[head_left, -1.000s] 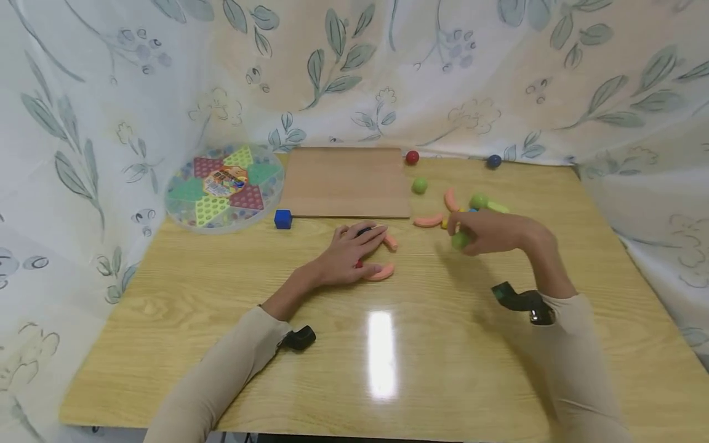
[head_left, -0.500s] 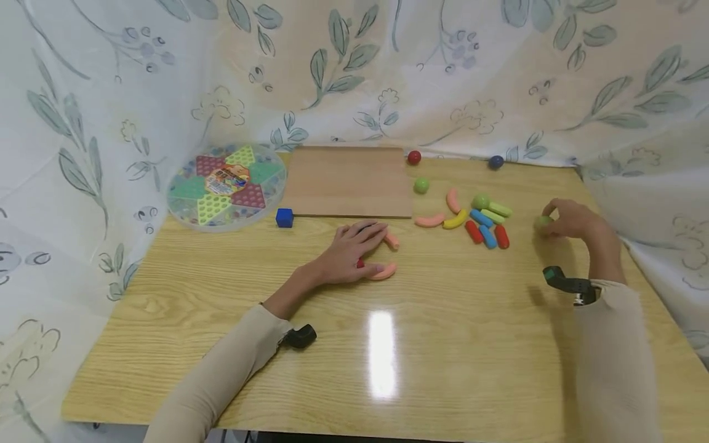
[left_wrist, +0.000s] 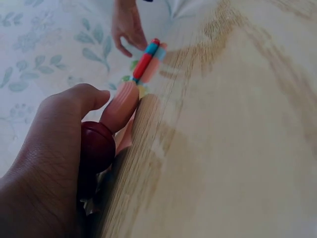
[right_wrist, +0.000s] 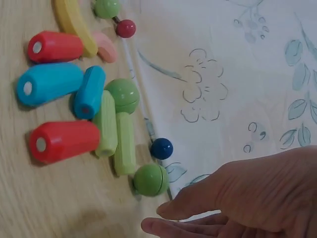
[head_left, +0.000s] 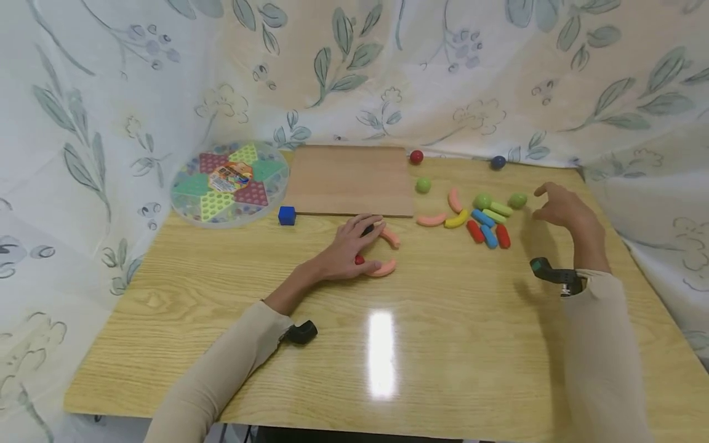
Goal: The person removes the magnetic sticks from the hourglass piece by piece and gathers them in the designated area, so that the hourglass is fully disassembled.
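My right hand point(head_left: 567, 212) hovers over the right side of the table, thumb and fingers apart, with nothing in its grasp. Just left of its fingertips sits a green ball point(head_left: 517, 200), beside a light green stick point(head_left: 501, 209). My left hand point(head_left: 346, 251) lies palm down with spread fingers over a red ball point(left_wrist: 97, 147) and a dark object point(head_left: 368, 230) partly hidden by the fingers. Its thumb reaches to a curved pink piece point(head_left: 384, 269); another pink piece point(head_left: 390, 237) shows by the fingertips. The palm hides whatever else lies beneath it.
Red point(head_left: 474, 231) and blue sticks point(head_left: 488, 236), a yellow curved piece point(head_left: 456, 219) and more green balls point(head_left: 482, 200) cluster at right centre. A wooden board point(head_left: 351, 181), a blue cube point(head_left: 287, 215) and a round game board point(head_left: 205, 212) stand at the back left.
My right hand carried the green ball rightward from near the cluster, then set it down by the green sticks and let go. My left hand stayed almost in place.
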### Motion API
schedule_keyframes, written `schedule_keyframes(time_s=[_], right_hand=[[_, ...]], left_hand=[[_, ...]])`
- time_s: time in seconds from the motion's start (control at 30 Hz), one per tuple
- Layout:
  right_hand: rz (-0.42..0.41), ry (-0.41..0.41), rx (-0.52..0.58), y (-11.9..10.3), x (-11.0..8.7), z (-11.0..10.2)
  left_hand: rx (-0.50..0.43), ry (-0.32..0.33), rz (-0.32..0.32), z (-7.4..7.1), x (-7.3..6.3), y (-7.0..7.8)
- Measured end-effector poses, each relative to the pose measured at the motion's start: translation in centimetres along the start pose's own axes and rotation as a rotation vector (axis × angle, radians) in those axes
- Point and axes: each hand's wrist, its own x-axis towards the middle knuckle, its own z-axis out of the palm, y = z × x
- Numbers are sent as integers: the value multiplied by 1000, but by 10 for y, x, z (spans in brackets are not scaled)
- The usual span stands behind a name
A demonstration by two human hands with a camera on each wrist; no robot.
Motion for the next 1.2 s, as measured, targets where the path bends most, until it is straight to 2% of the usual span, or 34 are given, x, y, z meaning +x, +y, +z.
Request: schedule_keyframes(time_s=[0.13, 0.27, 0.4, 0.53, 0.67, 0.77, 0.87, 1.0, 1.2], right_hand=[[-16, -2, -1, -4, -2, 0], [-86, 18, -38, -29, -8, 1], [-190, 22, -60, -71, -17, 10], [-334, -65, -48, -121, -25, 30], [-521, -151, -56, -166, -27, 59], [-609, -138, -87, -194, -20, 81], [-601, -113, -105, -215, -9, 102], [-597, -66, -143, -230, 2, 127], [-566, 15, -131, -235, 1, 137]], left_hand=[[-9, 2, -8, 2, 2, 0], [-21, 25, -24, 1, 2, 0], [-45, 41, -25, 0, 0, 0], [-69, 33, -39, -5, -4, -1], [-89, -20, -105, -13, -12, -7], [-110, -59, -137, -18, -16, -12], [-129, -82, -132, -21, -16, -16], [-127, -93, -126, -20, -16, -17], [-82, -121, -167, -19, -16, -12]])
